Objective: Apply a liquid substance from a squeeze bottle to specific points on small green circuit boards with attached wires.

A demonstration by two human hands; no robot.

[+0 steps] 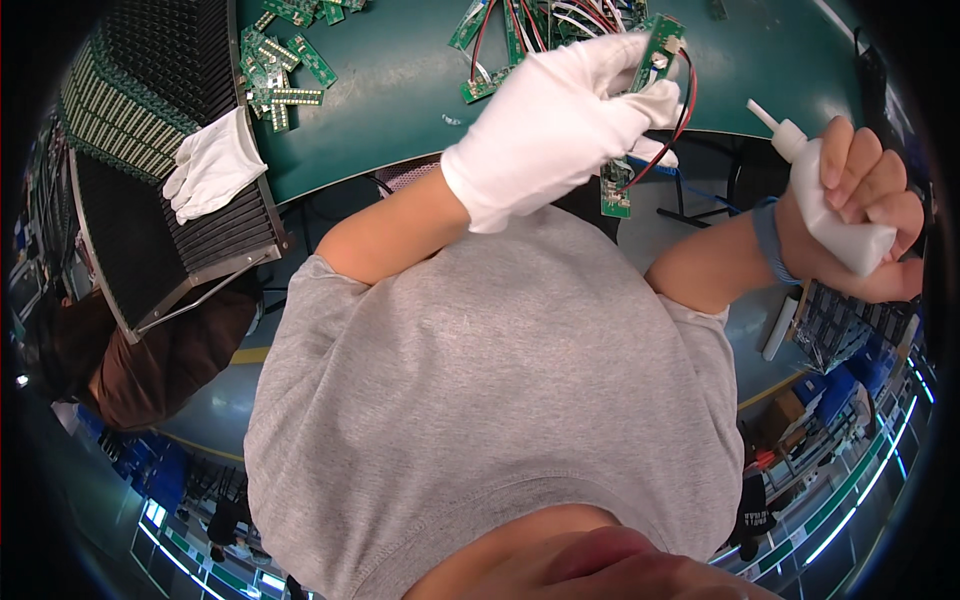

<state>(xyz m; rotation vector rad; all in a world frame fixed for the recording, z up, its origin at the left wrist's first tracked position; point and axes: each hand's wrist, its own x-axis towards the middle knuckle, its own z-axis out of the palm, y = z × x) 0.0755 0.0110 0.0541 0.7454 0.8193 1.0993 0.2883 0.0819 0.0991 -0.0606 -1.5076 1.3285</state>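
Note:
My left hand (560, 120), in a white glove, is closed on a small green circuit board (660, 48) and holds it up above the front edge of the table. Red and black wires (688, 100) loop from this board down to a second green circuit board (616, 192), which hangs below my gloved fingers. Bare, with a blue band at the wrist, my right hand (870, 200) is wrapped round a white squeeze bottle (825, 205). The bottle's thin nozzle (762, 114) points up and left, apart from the boards.
Loose green boards (285, 70) lie on the green table (380, 90) at the far left. More wired boards (515, 35) are heaped beyond my left hand. A black slotted rack (130, 150) full of boards stands at the left, with a white glove (212, 165) on it. Someone's brown sleeve (165, 355) is beside it.

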